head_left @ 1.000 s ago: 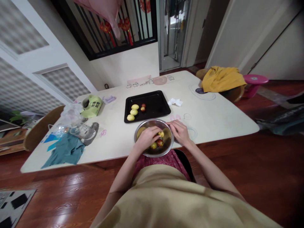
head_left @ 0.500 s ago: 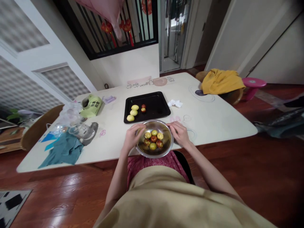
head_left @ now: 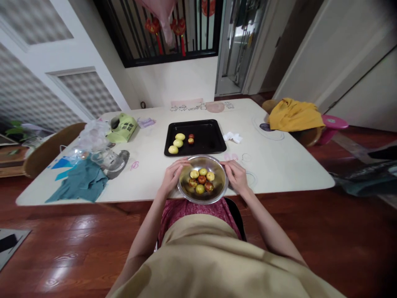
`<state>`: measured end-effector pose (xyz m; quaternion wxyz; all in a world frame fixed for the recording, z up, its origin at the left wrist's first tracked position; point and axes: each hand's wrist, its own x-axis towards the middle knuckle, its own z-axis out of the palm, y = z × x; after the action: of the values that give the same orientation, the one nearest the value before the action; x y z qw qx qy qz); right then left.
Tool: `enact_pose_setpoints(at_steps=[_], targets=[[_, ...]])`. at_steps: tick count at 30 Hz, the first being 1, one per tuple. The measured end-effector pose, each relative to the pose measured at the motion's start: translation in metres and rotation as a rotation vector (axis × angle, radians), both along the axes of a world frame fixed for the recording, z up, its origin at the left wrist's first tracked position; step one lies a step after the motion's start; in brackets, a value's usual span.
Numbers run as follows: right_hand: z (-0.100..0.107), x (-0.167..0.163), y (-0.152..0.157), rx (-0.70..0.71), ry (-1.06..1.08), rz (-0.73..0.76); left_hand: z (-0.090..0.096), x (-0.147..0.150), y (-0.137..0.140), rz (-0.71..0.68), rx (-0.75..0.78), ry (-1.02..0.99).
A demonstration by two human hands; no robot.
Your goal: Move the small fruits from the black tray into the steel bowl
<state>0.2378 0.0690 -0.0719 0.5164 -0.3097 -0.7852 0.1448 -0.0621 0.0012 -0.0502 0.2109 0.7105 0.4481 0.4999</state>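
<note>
A shiny steel bowl (head_left: 185,193) is at the near edge of the table, overhanging it slightly. Several round fruits, yellow-green and reddish-brown like jujubes, lie inside, with a red-brown fruit (head_left: 202,179) in the middle. My left hand (head_left: 173,174) is closed on the bowl's left rim, fingers together along the edge. On the opposite side, my right hand (head_left: 236,174) pinches the right rim. Just beyond the bowl is a black tray (head_left: 207,142). Three yellow-green fruits (head_left: 178,142) form a slanted row on its left, beside two smaller reddish fruits (head_left: 191,141).
Crumpled white tissue (head_left: 233,137) lies right of the tray. On the table's left are a teal cloth (head_left: 81,182), clear plastic packaging (head_left: 93,136) and a light-green bag (head_left: 123,127). A yellow cloth (head_left: 294,115) covers a chair at the right, near a pink stool (head_left: 335,124).
My left fingers have settled lower onto the bowl's rim. The camera view has shifted a little; the bowl and the fruits keep their arrangement.
</note>
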Motion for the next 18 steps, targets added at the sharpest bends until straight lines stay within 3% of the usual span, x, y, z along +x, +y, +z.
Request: enact_pose_setpoints(at_steps=[11, 18], targets=[[0.001, 0.004, 0.002, -0.041, 0.005, 0.011, 0.001, -0.001, -0.002, -0.102, -0.032, 0.025], [0.02, -0.012, 0.043, -0.047, -0.071, 0.027, -0.005, -0.001, -0.001, -0.127, -0.044, 0.015]])
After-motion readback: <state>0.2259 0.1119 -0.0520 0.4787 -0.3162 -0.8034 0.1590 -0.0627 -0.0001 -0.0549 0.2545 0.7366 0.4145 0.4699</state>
